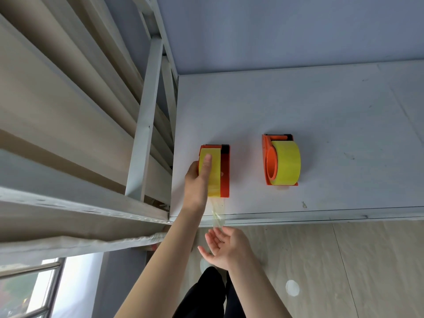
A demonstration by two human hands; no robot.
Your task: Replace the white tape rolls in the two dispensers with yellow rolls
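Two orange tape dispensers stand on the white table [298, 106], each with a yellow roll in it. My left hand [198, 180] grips the yellow roll [215, 173] of the left dispenser [225, 173], with the forefinger lying along the top of the roll. A loose strip of clear yellowish tape [218, 212] hangs from this roll over the table's front edge. My right hand [223, 245] is just below the strip's end, palm up with the fingers apart, and holds nothing. The right dispenser [270, 161] with its yellow roll [288, 162] stands untouched.
Metal shelving with beige boards [142, 125] stands right against the table's left side. Below the table's front edge lies wood-look floor with a round white spot [292, 288]. My dark trousers show at the bottom, and a window [29, 292] at the lower left.
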